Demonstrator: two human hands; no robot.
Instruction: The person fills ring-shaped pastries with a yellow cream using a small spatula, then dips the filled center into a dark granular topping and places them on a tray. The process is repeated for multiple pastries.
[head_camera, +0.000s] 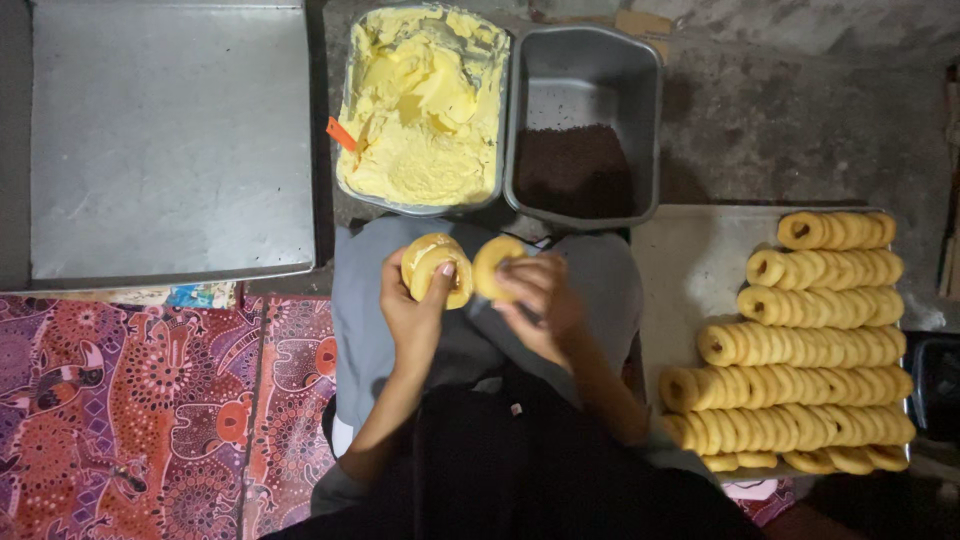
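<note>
Above the person's lap, just below the tub of yellow cream (425, 110), two ring doughnut halves are held side by side. Left hand (420, 310) grips one doughnut half (437, 268) from below, thumb pressed on its face. Right hand (540, 300) curls closed around the other doughnut half (495, 266). Both pieces are golden, round, holed. Rows of doughnuts (800, 345) fill a tray (690, 260) at right.

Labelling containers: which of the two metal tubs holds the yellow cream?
The left tub, heaped with pale yellow cream and directly above the left hand. The right tub holds only dark brown crumbs.
</note>
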